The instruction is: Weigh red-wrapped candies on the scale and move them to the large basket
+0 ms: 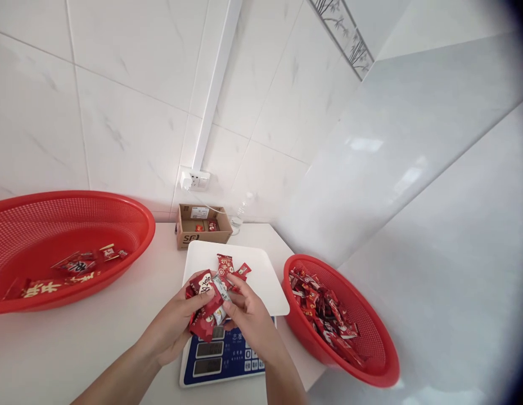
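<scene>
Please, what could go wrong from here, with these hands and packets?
1. The left hand and right hand hold several packets together; one might slip out onto the scale.
2. The right-hand basket appears to reach past the edge of the table; a bump could perhaps tip it.

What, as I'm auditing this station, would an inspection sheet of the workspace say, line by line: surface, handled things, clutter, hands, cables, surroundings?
Surface: white tabletop bearing a scale; its readings are illegible.
Handled things: red packets and a silvery packet in the hands; more red packets on the white pan, in the left basket and in the right basket.
Clutter: cardboard box with packets inside; clear bottle-like object beside it.
Hands: left hand holds red packets; right hand touches the silvery packet.
Cables: thin white cable from the plug; far end unclear.
Surroundings: pale tiled wall with a socket.
</scene>
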`<state>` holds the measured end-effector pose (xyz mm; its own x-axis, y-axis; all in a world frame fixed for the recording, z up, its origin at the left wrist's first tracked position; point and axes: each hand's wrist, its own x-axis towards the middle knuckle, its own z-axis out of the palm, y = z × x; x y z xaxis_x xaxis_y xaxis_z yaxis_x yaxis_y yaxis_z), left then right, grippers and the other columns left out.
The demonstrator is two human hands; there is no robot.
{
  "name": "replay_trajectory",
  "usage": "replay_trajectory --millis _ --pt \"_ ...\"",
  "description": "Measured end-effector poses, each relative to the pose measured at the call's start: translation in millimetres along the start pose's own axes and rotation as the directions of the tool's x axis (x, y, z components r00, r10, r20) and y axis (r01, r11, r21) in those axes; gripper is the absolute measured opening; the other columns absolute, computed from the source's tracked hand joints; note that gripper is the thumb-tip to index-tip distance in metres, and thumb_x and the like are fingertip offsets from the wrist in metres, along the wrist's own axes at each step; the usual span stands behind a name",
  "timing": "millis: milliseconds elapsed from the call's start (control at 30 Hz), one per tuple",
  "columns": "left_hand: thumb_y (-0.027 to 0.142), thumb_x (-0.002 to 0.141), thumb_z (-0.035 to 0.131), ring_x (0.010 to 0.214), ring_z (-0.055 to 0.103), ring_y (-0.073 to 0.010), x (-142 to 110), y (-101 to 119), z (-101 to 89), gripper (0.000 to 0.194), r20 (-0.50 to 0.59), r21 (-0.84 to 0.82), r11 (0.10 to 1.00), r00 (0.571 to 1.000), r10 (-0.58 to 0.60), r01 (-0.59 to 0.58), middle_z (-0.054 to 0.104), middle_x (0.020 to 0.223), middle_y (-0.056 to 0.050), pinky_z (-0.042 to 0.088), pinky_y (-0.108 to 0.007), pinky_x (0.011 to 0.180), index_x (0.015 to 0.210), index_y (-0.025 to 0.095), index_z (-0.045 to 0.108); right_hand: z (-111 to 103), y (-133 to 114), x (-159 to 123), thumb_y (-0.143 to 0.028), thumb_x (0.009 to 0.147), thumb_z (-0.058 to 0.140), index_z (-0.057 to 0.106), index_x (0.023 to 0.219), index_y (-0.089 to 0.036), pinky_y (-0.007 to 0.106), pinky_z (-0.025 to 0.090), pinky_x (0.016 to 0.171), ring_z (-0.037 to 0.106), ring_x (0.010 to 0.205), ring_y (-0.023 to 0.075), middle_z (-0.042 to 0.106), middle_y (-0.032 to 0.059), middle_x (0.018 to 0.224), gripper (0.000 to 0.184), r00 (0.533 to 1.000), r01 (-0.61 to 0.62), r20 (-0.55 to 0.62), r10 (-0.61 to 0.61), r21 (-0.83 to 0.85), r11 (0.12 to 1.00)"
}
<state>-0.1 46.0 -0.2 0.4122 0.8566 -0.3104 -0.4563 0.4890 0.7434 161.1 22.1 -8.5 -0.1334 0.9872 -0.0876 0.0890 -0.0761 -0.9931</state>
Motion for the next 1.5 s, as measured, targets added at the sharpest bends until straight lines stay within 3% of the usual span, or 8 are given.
replay_trajectory --millis 233,367,467,600,767,1000,1300,1500 --pt "0.018 0.08 0.066 0.089 0.069 -0.0228 1.0 -1.8 2.0 0.038 -0.05 -0.048 0.999 0.999 -0.015 0.012 0.068 0.11 -0.01 0.061 -0.036 0.072 0.118 0.021 0.057 -15.0 -1.3 -4.1 -0.041 0.077 0.061 0.048 0.128 -0.022 0.03 0.051 0.065 0.063 0.087 0.0194 0.065 0.0078 0.112 0.056 0.962 0.0 -0.271 -0.031 -0.116 0.993" --pt "0.014 0.081 0.064 0.087 0.07 -0.023 3.8 4.5 -1.7 0.039 -0.126 -0.142 0.99 0.992 0.003 -0.021 0.067 0.113 -0.011 0.062 -0.04 0.072 0.118 0.022 0.057 -44.3 11.6 -3.3 -0.036 0.078 0.055 0.06 0.113 -0.021 0.037 0.049 0.082 0.058 0.104 0.0246 0.063 0.0096 0.117 0.039 0.783 0.008 -0.571 -0.245 -0.385 0.923" --pt "0.01 0.081 0.062 0.089 0.07 -0.0241 5.6 10.0 -4.6 0.041 -0.151 -0.171 0.983 0.988 0.036 -0.062 0.066 0.115 -0.012 0.063 -0.042 0.071 0.12 0.022 0.056 -68.1 28.4 -1.3 -0.025 0.075 0.048 0.065 0.095 -0.021 0.041 0.047 0.089 0.059 0.099 0.0249 0.066 0.0093 0.103 0.026 0.706 0.015 -0.574 -0.415 -0.574 0.819" --pt "0.011 0.08 0.063 0.091 0.07 -0.0263 8.4 11.8 -9.2 0.043 -0.156 -0.179 0.98 0.986 0.057 -0.085 0.065 0.116 -0.013 0.063 -0.044 0.072 0.121 0.022 0.056 -88.2 49.5 1.7 -0.013 0.07 0.042 0.068 0.079 -0.023 0.045 0.041 0.099 0.054 0.111 0.025 0.062 0.0091 0.112 0.03 0.738 0.014 -0.507 -0.445 -0.648 0.762" --pt "0.012 0.079 0.065 0.093 0.07 -0.0271 10.5 9.1 -16.4 0.044 -0.136 -0.163 0.981 0.988 0.079 -0.101 0.064 0.119 -0.012 0.061 -0.048 0.077 0.12 0.024 0.057 -93.0 60.6 3.9 -0.014 0.076 0.04 0.075 0.095 -0.023 0.052 0.029 0.109 0.041 0.13 0.0278 0.057 0.009 0.128 0.04 0.761 -0.101 -0.512 -0.398 -0.7 0.707" --pt "0.014 0.082 0.063 0.088 0.071 -0.0259 9.4 11.9 -15.3 0.036 -0.127 -0.146 0.984 0.989 0.08 -0.098 0.067 0.11 -0.015 0.061 -0.044 0.077 0.117 0.018 0.059 -80.6 59.4 14.8 -0.02 0.082 0.045 0.072 0.105 -0.019 0.045 0.038 0.105 0.056 0.117 0.0255 0.06 0.0131 0.125 0.035 0.833 -0.078 -0.444 -0.331 -0.687 0.723" --pt "0.01 0.083 0.059 0.089 0.07 -0.0245 6.9 14.1 -15.0 0.04 -0.145 -0.186 0.975 0.985 0.094 -0.12 0.067 0.109 -0.013 0.062 -0.046 0.075 0.121 0.021 0.057 -54.6 42.9 20.8 -0.017 0.086 0.044 0.067 0.115 -0.028 0.057 0.024 0.11 0.027 0.139 0.0257 0.053 0.0041 0.137 0.039 0.898 0.055 -0.255 -0.359 -0.745 0.665" --pt "0.009 0.083 0.058 0.088 0.07 -0.0242 7.3 18.2 -14.0 0.036 -0.17 -0.195 0.971 0.98 0.107 -0.14 0.068 0.103 -0.012 0.063 -0.044 0.072 0.117 0.02 0.059 -32.9 32.0 6.5 -0.022 0.083 0.055 0.068 0.111 -0.029 0.066 0.018 0.107 0.036 0.133 0.0324 0.061 0.005 0.127 0.032 0.942 0.067 -0.168 -0.291 -0.756 0.652"
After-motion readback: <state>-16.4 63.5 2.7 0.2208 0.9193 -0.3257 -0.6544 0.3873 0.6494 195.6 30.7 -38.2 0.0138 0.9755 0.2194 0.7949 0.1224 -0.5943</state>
